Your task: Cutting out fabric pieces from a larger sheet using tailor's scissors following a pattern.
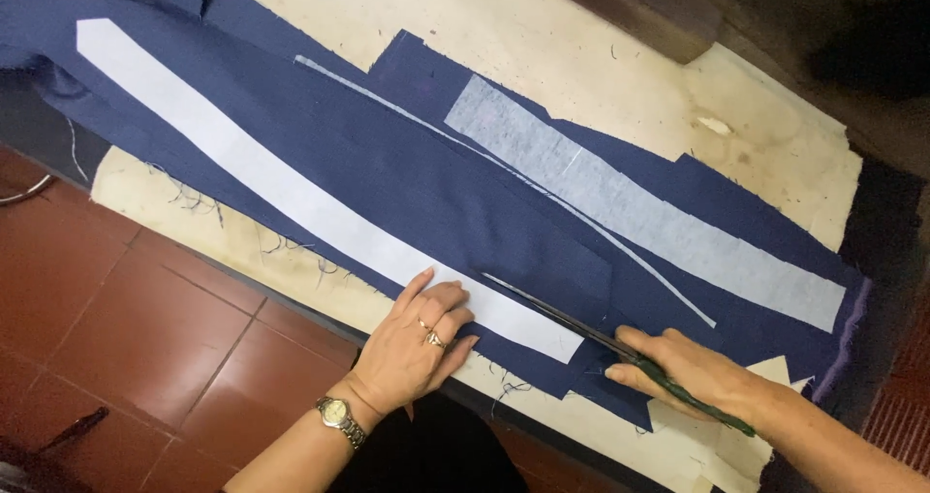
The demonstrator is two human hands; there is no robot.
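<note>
Cream-topped table (pixel 601 38): your left hand (pixel 417 343) lies flat, fingers spread, pinning white strip (pixel 291 198) on navy fabric (pixel 407 183) — right hand (pixel 688 367) grips scissors (pixel 601 338); cut barely begun, most of strip's edge left.

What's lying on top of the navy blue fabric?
On the navy fabric lie a long white strip, a greyish-white strip and a thin white sliver. The left hand presses the long strip; what is under the palm is hidden.
</note>
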